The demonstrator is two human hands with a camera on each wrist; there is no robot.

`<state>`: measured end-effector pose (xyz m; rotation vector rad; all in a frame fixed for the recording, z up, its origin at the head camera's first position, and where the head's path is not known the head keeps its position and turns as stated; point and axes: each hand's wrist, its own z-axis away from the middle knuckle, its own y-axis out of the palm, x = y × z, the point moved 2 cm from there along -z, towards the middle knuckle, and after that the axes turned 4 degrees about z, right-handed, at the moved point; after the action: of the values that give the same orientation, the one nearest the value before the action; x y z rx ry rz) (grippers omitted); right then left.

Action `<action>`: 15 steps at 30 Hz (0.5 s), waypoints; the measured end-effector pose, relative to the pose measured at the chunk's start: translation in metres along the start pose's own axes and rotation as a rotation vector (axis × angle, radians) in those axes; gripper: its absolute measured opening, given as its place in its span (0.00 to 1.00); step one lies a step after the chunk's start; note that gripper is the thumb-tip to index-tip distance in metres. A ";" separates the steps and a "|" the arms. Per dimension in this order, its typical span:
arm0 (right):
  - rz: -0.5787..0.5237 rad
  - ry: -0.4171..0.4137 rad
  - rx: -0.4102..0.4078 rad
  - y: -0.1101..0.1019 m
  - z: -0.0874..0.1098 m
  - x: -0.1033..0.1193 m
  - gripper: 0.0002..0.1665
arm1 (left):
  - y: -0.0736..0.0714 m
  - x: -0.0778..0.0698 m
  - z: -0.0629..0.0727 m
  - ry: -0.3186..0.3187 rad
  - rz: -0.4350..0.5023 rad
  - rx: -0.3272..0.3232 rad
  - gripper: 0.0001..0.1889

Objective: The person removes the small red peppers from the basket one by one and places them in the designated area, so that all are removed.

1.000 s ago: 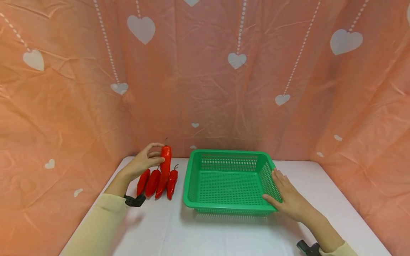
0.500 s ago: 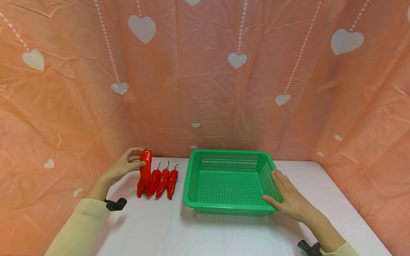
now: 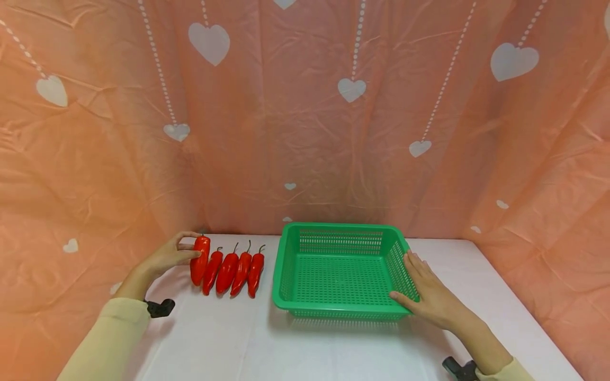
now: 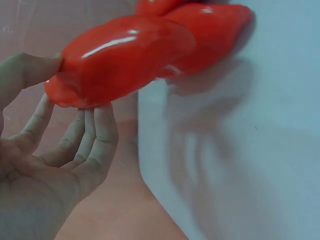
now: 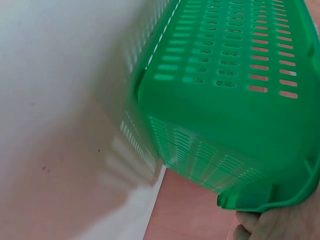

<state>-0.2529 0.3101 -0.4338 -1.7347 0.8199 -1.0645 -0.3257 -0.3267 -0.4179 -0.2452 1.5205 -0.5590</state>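
In the head view my left hand (image 3: 167,258) holds a large red chili pepper (image 3: 199,267) by its upper part, at the left end of a row of peppers. The left wrist view shows thumb and fingers pinching the held pepper (image 4: 115,60), with another red pepper (image 4: 215,35) behind it. Several more red chili peppers (image 3: 227,273) lie side by side, stems pointing away. My right hand (image 3: 433,296) rests on the right rim of a green plastic basket (image 3: 343,306), fingers and thumb extended. In the right wrist view, part of that hand (image 5: 285,222) shows at the basket's rim.
A white table (image 3: 314,352) carries the basket and peppers. Orange-pink cloth (image 3: 314,132) with white hearts surrounds it at the back and both sides. The basket has slotted walls and a perforated floor.
My left hand has moved left and down, carrying the pepper from above the row to its left end. The right hand and the basket have stayed in place.
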 end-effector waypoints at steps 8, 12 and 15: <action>-0.012 0.000 -0.001 0.001 0.000 0.000 0.62 | -0.003 0.011 0.000 -0.071 -0.016 0.021 0.34; -0.015 -0.004 -0.006 0.002 0.000 -0.001 0.62 | -0.004 0.018 -0.003 -0.099 -0.013 0.041 0.34; -0.013 -0.008 -0.010 0.002 0.000 -0.002 0.62 | -0.004 0.024 -0.005 -0.120 -0.027 0.052 0.34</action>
<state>-0.2536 0.3107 -0.4366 -1.7536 0.8114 -1.0632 -0.3325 -0.3406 -0.4368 -0.2549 1.3862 -0.5941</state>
